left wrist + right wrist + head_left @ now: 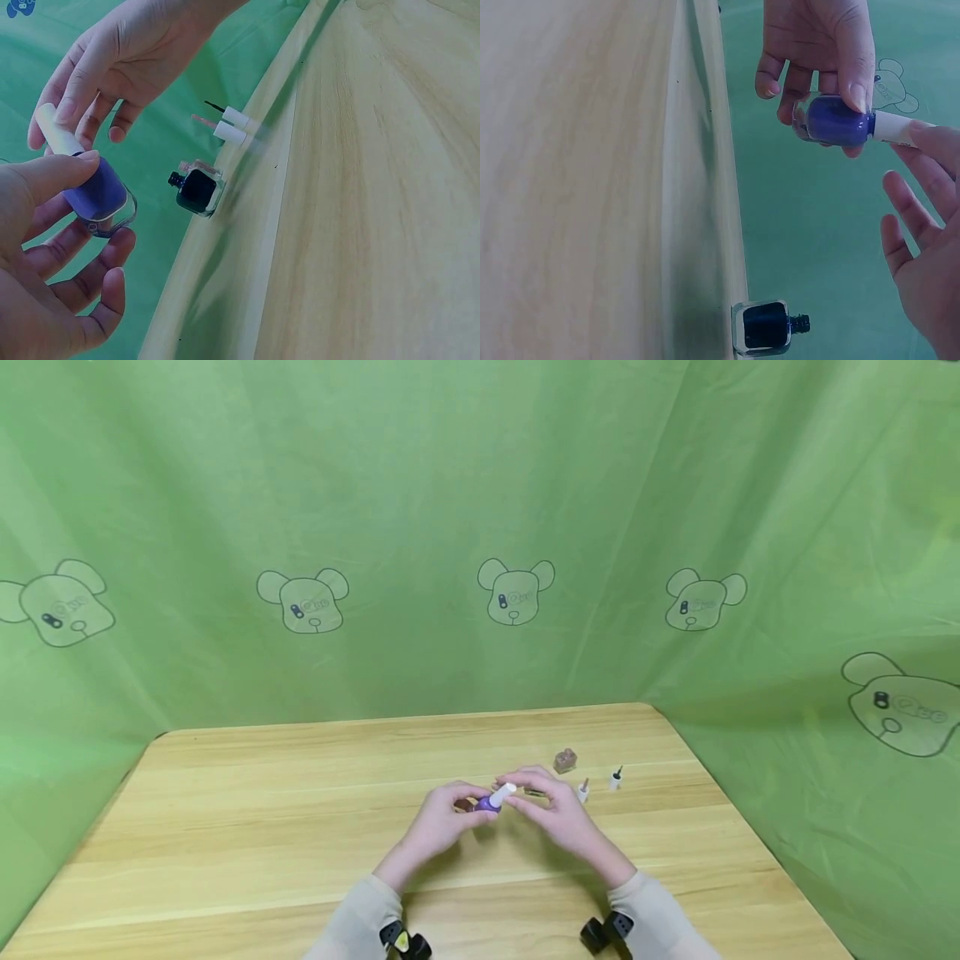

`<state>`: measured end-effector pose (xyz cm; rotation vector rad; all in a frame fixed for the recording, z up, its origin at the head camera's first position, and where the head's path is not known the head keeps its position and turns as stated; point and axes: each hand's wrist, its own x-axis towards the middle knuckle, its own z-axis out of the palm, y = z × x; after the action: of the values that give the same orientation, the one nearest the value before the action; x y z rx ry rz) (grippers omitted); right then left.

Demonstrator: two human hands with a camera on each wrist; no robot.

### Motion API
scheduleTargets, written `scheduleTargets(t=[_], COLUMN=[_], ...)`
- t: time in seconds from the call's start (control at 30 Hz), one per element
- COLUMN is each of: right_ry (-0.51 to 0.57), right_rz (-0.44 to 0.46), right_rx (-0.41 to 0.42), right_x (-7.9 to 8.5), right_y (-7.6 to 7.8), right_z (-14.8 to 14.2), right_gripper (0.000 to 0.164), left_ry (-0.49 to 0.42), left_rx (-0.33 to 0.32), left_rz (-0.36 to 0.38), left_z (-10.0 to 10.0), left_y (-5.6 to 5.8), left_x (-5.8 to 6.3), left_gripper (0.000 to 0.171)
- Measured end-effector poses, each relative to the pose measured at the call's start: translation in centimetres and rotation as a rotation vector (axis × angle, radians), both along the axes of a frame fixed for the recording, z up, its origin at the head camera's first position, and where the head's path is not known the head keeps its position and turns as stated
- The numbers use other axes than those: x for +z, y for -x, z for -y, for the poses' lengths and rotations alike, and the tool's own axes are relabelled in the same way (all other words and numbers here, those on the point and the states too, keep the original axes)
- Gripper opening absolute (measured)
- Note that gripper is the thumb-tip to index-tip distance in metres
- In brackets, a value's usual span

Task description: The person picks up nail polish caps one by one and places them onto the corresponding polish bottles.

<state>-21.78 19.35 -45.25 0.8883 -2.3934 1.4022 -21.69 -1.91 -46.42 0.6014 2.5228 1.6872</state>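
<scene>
A purple nail polish bottle (836,120) is held between the thumb and fingers of my left hand (435,821), above the table, tilted. Its white cap (892,127) sits on the neck, pinched by the thumb and fingertips of my right hand (558,814). Beyond the hands stands an open bottle of dark polish (197,191), mostly hidden behind the right hand in the head view. A small reddish-brown patch (463,806) shows beside the left fingers in the head view; I cannot tell what it is.
An uncapped pinkish bottle (566,761) stands farther back on the wooden table (262,827). To its right, two white caps stand with brushes upward, one pinkish (582,793) and one dark (616,780). Green curtains (420,485) rise behind and beside the table.
</scene>
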Motion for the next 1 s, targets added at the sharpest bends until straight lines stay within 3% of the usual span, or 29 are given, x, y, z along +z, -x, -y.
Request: scheduleTargets(t=[0.37, 0.63, 0.8, 1.0], right_ry=[0.042, 0.158, 0.159, 0.061], right_rz=[-0.011, 0.081, 0.101, 0.045], right_rx=[-0.14, -0.22, -0.182, -0.057], right_x=[-0.1, -0.2, -0.2, 0.2], right_y=[-0.2, -0.6, -0.5, -0.2], right_z=[0.6, 1.4, 1.3, 0.5], right_gripper=[0.016, 0.019, 0.022, 0.043], left_ry=[0.009, 0.014, 0.005, -0.008], left_rx=[-0.005, 0.015, 0.014, 0.016], left_rz=[-0.014, -0.014, -0.013, -0.026], left_z=[-0.3, -0.5, -0.5, -0.4], left_y=[-0.2, -0.2, -0.3, -0.3], left_x=[0.0, -0.1, -0.1, 0.0], left_gripper=[0.026, 0.026, 0.027, 0.028])
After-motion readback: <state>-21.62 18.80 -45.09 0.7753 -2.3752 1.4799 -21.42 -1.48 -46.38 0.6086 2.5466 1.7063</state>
